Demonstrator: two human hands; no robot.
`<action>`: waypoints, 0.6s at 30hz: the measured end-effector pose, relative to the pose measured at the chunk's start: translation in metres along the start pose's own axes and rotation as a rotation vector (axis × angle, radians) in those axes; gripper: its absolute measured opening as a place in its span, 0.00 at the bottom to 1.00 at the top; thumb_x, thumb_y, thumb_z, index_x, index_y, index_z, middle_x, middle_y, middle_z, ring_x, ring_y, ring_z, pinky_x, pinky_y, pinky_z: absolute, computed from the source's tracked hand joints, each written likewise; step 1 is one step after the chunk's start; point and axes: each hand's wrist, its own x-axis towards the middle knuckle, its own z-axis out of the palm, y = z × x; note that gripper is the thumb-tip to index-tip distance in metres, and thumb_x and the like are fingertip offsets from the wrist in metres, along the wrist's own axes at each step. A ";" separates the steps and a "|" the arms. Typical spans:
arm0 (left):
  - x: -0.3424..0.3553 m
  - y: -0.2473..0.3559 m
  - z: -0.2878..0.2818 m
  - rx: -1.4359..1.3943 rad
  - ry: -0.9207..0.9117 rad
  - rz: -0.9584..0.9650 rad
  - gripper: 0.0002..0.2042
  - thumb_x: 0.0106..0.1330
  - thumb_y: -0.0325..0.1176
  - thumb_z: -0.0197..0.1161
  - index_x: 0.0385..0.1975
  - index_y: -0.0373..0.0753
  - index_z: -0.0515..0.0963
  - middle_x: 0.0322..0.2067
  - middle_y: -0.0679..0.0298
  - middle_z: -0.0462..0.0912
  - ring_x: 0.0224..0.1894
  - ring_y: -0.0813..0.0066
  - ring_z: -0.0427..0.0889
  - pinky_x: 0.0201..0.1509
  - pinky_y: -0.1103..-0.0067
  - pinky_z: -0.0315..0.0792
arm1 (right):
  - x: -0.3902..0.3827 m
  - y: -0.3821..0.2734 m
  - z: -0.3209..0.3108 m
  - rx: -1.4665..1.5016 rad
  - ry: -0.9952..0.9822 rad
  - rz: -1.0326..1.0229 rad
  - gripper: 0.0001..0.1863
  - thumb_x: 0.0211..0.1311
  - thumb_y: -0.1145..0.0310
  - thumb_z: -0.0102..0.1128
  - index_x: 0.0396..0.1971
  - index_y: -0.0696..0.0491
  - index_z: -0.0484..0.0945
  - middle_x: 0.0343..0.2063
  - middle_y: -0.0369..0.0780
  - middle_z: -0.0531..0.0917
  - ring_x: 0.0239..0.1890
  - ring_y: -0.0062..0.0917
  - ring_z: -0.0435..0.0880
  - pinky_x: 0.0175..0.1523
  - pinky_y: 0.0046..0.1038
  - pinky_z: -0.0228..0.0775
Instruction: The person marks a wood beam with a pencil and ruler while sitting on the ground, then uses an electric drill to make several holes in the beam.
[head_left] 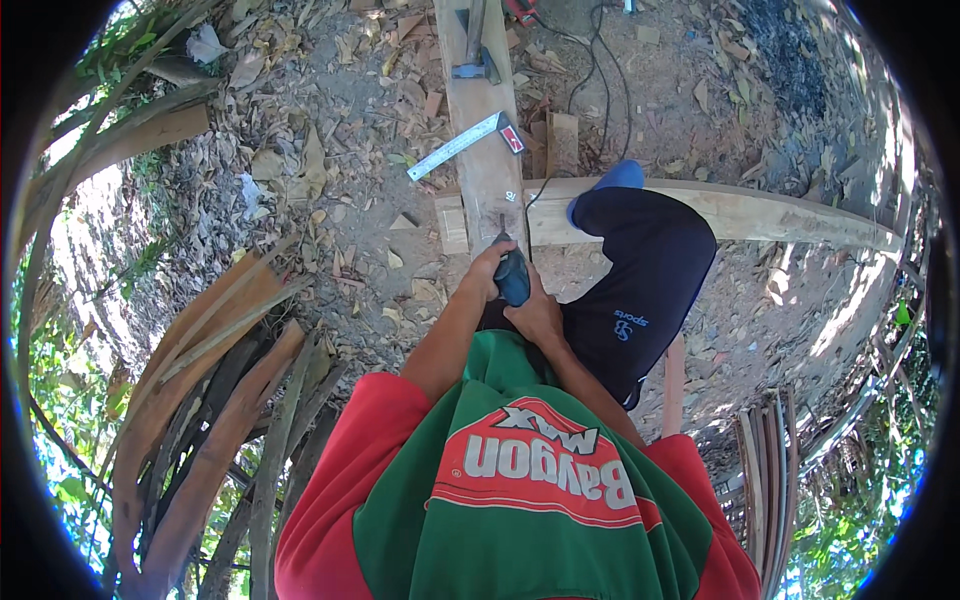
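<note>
A dark blue power drill (513,279) is gripped in both hands, its bit pointing away from me at the wooden plank (482,185). My left hand (486,266) closes round the front of the drill body. Behind it, my right hand (538,313) wraps the rear and handle, partly hidden by the drill. I cannot tell whether the bit has entered the wood. Farther up the plank lies a try square (455,147) with a metal blade, and beyond it a hammer (470,70).
A second timber (720,208) crosses at right under the plank, by my blue-shod foot (625,175). A black cord (628,110) loops on the leaf-littered ground, near a red tool (522,10). Wooden slabs (215,450) are piled at left; more strips (768,480) stand at right.
</note>
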 end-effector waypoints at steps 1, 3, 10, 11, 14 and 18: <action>0.000 -0.001 0.000 0.008 0.000 0.002 0.13 0.60 0.45 0.67 0.35 0.43 0.78 0.29 0.64 0.82 0.29 0.65 0.82 0.40 0.60 0.80 | 0.000 0.000 0.000 -0.001 0.001 -0.001 0.54 0.45 0.60 0.70 0.74 0.41 0.51 0.40 0.56 0.84 0.45 0.52 0.84 0.52 0.46 0.76; 0.000 -0.001 0.001 0.016 0.008 -0.006 0.14 0.60 0.45 0.67 0.36 0.43 0.78 0.29 0.64 0.82 0.30 0.65 0.82 0.40 0.60 0.80 | 0.000 0.000 -0.001 -0.001 0.000 0.004 0.53 0.44 0.60 0.70 0.73 0.41 0.52 0.41 0.56 0.84 0.45 0.52 0.84 0.52 0.46 0.76; 0.000 -0.001 -0.003 -0.037 -0.030 -0.024 0.16 0.60 0.48 0.70 0.35 0.43 0.78 0.29 0.64 0.83 0.29 0.67 0.82 0.41 0.65 0.80 | 0.004 -0.001 -0.009 -0.065 -0.044 -0.029 0.52 0.45 0.61 0.69 0.73 0.41 0.52 0.41 0.56 0.84 0.46 0.52 0.83 0.52 0.46 0.75; 0.000 -0.001 -0.001 -0.041 -0.031 -0.025 0.16 0.60 0.48 0.70 0.35 0.43 0.78 0.29 0.65 0.83 0.29 0.68 0.82 0.41 0.65 0.80 | 0.005 -0.002 -0.010 -0.081 -0.056 -0.024 0.52 0.45 0.61 0.69 0.73 0.41 0.52 0.41 0.56 0.84 0.46 0.52 0.83 0.52 0.46 0.75; 0.002 0.000 -0.002 -0.065 -0.033 -0.023 0.15 0.59 0.48 0.69 0.34 0.44 0.79 0.29 0.65 0.83 0.29 0.67 0.82 0.41 0.64 0.80 | 0.007 -0.001 -0.012 -0.081 -0.062 -0.036 0.53 0.45 0.61 0.68 0.74 0.41 0.51 0.41 0.56 0.84 0.46 0.51 0.84 0.52 0.46 0.75; 0.011 -0.008 -0.013 -0.102 -0.059 -0.029 0.13 0.59 0.47 0.69 0.34 0.46 0.79 0.29 0.66 0.83 0.30 0.67 0.83 0.41 0.61 0.80 | 0.008 -0.006 -0.015 -0.134 -0.087 -0.048 0.53 0.45 0.61 0.68 0.74 0.41 0.51 0.40 0.55 0.85 0.45 0.50 0.84 0.52 0.45 0.75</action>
